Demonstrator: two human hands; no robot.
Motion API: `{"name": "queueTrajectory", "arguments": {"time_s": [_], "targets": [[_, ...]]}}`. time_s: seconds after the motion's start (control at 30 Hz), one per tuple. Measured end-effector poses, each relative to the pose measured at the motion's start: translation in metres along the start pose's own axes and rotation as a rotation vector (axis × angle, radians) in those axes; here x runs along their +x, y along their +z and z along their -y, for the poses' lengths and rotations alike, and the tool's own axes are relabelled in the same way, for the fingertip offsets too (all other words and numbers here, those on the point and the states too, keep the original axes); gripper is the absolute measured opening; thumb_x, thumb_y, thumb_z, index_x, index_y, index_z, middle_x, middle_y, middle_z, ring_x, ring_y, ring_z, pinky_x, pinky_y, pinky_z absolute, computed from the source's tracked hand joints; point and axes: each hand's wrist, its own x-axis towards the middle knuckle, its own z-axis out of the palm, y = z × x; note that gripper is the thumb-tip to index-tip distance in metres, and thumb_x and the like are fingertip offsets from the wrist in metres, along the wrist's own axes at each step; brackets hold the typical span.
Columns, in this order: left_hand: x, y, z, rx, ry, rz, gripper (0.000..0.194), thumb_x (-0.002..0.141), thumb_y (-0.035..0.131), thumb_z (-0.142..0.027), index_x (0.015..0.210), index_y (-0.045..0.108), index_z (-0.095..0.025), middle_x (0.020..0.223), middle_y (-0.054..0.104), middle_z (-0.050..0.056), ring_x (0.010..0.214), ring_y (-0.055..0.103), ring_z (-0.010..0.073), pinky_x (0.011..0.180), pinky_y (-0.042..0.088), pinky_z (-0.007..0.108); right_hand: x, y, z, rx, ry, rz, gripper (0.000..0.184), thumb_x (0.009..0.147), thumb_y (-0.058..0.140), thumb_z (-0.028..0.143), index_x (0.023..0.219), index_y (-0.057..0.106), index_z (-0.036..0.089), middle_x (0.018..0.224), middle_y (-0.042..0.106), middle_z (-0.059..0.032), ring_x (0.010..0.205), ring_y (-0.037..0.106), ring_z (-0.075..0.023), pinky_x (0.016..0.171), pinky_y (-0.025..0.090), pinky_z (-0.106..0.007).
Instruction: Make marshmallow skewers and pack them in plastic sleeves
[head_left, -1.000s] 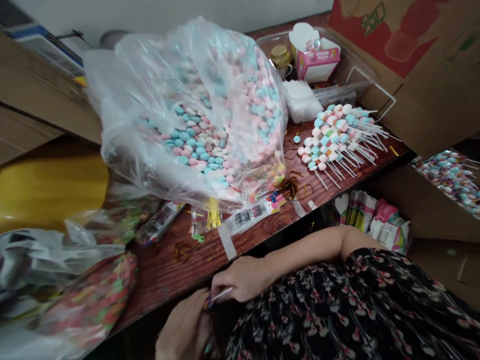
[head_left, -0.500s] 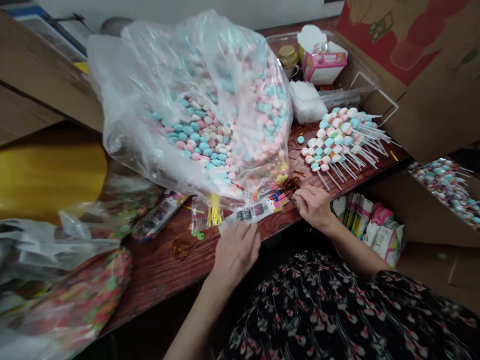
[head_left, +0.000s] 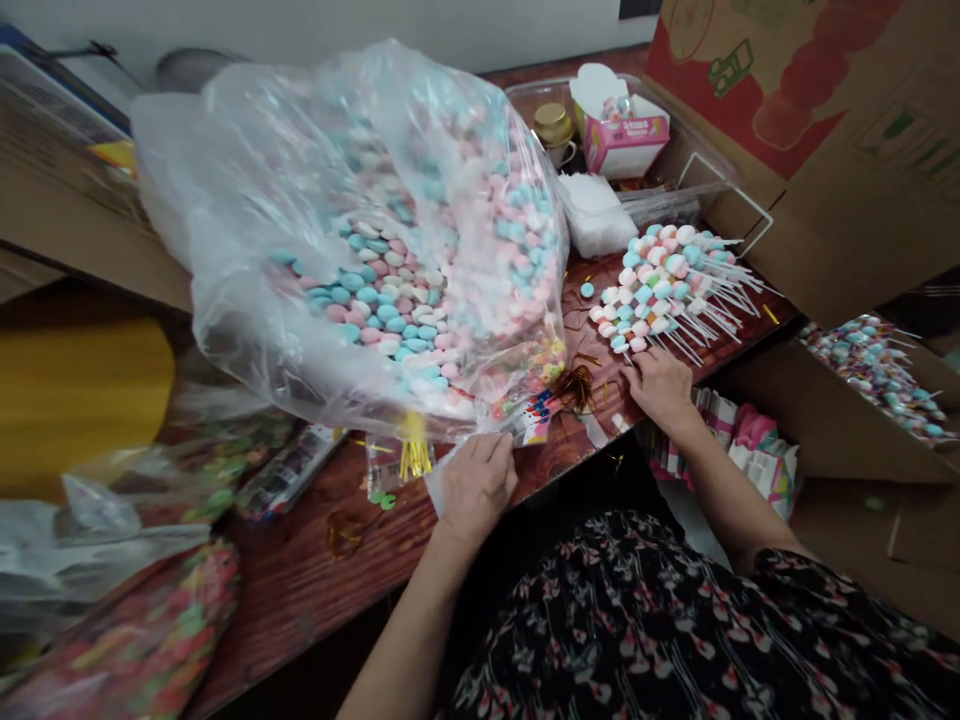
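Left hand (head_left: 480, 485) over printed packet (head_left: 537, 428); right hand (head_left: 660, 388) near candy sticks (head_left: 651, 290) (pastel, piled).

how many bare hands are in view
2: the left hand on the clear printed plastic packet, and the right hand beside the pastel pink, blue and white candies on white sticks.

The lollipops (head_left: 652, 285) look smooth and rather matt. The big bag (head_left: 255, 210) is of thin, shiny plastic, the surface (head_left: 360, 560) of slightly glossy wood, and the carton (head_left: 832, 200) of matt cardboard.
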Motion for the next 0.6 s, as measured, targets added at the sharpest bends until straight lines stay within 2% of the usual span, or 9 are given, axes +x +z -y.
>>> {"name": "queueTrajectory", "arguments": {"time_s": [0.1,0.23,0.33,0.5,0.6], "targets": [[-0.001,0.000,-0.001,-0.067,-0.078,-0.068,0.014,0.089,0.058,-0.016,0.098,0.068,-0.018,0.090,0.071,0.008,0.084,0.061,0.0217,0.076,0.049,0.032,0.008,0.001,0.006,-0.014,0.036,0.022,0.018,0.093,0.050,0.026,0.091,0.064,0.015,0.093,0.068,-0.0105,0.083,0.058,-0.0209,0.064,0.026,-0.031],[0.001,-0.005,-0.009,-0.125,-0.187,-0.008,0.016,0.091,0.056,-0.019,0.099,0.069,-0.018,0.095,0.071,0.008,0.088,0.059,0.0226,0.076,0.049,0.032,0.012,0.000,0.007,0.040,0.114,-0.011,0.021,0.096,0.043,0.024,0.096,0.062,0.015,0.088,0.070,-0.0099,0.073,0.058,-0.0187,0.061,0.023,-0.031],[0.005,-0.006,-0.012,-0.114,-0.226,0.040,0.016,0.091,0.053,-0.018,0.087,0.069,-0.019,0.093,0.069,0.007,0.086,0.057,0.0231,0.075,0.047,0.034,0.011,-0.007,-0.001,0.098,0.089,-0.107,0.021,0.095,0.043,0.023,0.094,0.063,0.015,0.085,0.070,-0.0094,0.071,0.058,-0.0183,0.061,0.026,-0.030],[0.009,-0.001,-0.009,-0.133,-0.257,-0.010,0.020,0.090,0.056,-0.022,0.071,0.063,-0.019,0.076,0.063,0.007,0.082,0.055,0.0235,0.075,0.046,0.035,0.000,-0.046,-0.029,0.141,-0.021,-0.291,0.019,0.091,0.047,0.024,0.084,0.063,0.019,0.073,0.067,-0.0046,0.065,0.058,-0.0173,0.062,0.032,-0.028],[0.005,0.001,-0.001,-0.169,-0.231,-0.028,0.013,0.089,0.059,-0.026,0.083,0.067,-0.018,0.089,0.066,0.009,0.088,0.056,0.0247,0.079,0.048,0.037,-0.009,-0.075,-0.046,0.149,-0.091,-0.294,0.016,0.089,0.050,0.025,0.083,0.064,0.020,0.072,0.066,-0.0031,0.064,0.058,-0.0164,0.063,0.036,-0.027]]}}
